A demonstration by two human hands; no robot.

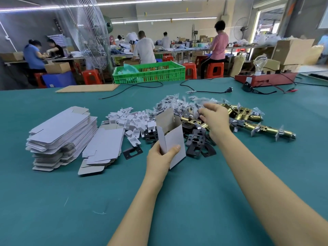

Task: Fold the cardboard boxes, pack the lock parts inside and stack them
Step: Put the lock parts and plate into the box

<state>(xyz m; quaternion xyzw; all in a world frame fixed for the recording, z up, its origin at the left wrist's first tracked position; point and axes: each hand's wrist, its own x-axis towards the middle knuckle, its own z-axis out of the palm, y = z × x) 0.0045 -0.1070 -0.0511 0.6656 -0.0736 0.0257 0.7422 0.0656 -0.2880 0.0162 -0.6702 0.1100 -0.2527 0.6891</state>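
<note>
Plainly the box (171,139) is light, thin card that would crush if squeezed; the left hand (162,157) holds it upright by its lower corner, top flap open. Over the bagged parts (179,103) and heavy, slick brass latches (248,119), the right hand (215,119) curls; whether it grips anything I cannot tell. Green felt table (53,201), busy workshop beyond.

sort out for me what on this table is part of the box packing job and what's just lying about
Part of the job:
- open box, held in the left hand
- flat box stacks
- white inserts
- dark plates
- brass latches
- bagged small parts, where the right hand reaches

Lying about:
- green crate
- black power cord
- red box with a bulb
- cardboard sheet
</note>
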